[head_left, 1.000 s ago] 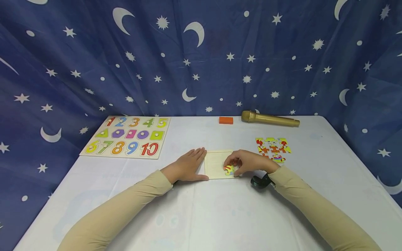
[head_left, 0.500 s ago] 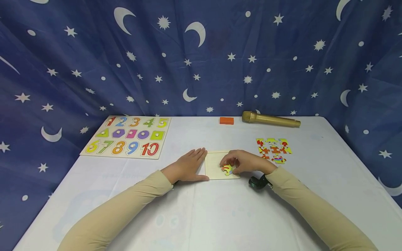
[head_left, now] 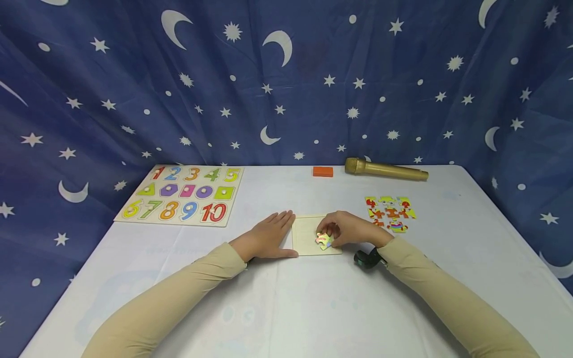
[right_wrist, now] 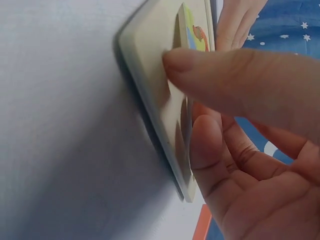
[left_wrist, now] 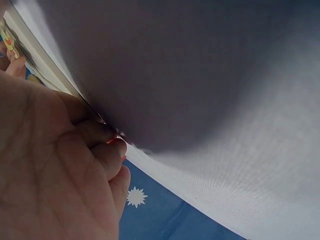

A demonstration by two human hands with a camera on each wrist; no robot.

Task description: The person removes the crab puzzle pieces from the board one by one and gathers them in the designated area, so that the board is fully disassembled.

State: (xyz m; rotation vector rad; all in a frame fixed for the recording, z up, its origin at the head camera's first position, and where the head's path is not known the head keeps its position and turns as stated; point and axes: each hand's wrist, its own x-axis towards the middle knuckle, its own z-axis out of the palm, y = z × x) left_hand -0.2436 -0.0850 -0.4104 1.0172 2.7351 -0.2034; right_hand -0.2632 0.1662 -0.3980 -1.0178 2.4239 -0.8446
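My right hand (head_left: 355,229) pinches a yellow jigsaw piece (head_left: 323,240) with red and blue print between thumb and fingertips. It holds the piece tilted close over a small pale wooden puzzle tray (head_left: 305,238). In the right wrist view the thumb crosses the printed face of the jigsaw piece (right_wrist: 189,25), above the tray's rounded corner (right_wrist: 131,37). Flat on the table, my left hand (head_left: 267,237) lies with fingers extended and touches the tray's left edge. The left wrist view has that palm (left_wrist: 55,165) alongside the tray's rim.
Several red and yellow jigsaw pieces (head_left: 391,214) lie right of the tray. A wooden number board (head_left: 179,196) stands at the back left. An orange block (head_left: 323,172) and a gold microphone (head_left: 385,170) lie along the back edge, before a starry blue curtain (head_left: 286,84).
The right hand has shifted slightly left over the tray with the jigsaw piece and turned and tilted it. The left hand stays in place at the tray's edge.
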